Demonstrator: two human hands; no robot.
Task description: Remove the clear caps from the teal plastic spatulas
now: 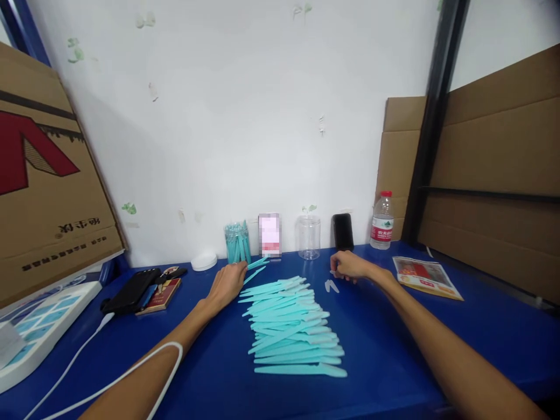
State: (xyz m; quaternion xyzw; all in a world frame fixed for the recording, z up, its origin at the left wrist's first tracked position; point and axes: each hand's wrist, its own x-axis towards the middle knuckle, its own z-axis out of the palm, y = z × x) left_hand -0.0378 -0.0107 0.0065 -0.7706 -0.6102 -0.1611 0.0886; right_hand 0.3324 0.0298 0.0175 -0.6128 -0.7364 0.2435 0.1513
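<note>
By wall [227,146], stick-filled jar [237,245], empty jar [308,238]; left hand [227,283] gripping turquoise sticks [258,263], right hand [350,266] pinching clear piece [332,272].

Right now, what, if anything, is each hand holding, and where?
Left hand: teal sticks, apparently by their left ends. Right hand: small translucent piece, exact part unclear.

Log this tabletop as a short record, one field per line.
surface: blue table
left hand: at a few turquoise sticks
right hand: fingers near small pale pieces
centre: large pile of turquoise tools, roughly parallel
jars: filled jar left, empty jar right
between jars: upright phone with lit screen
right of empty jar: dark phone, red-capped bottle
</note>
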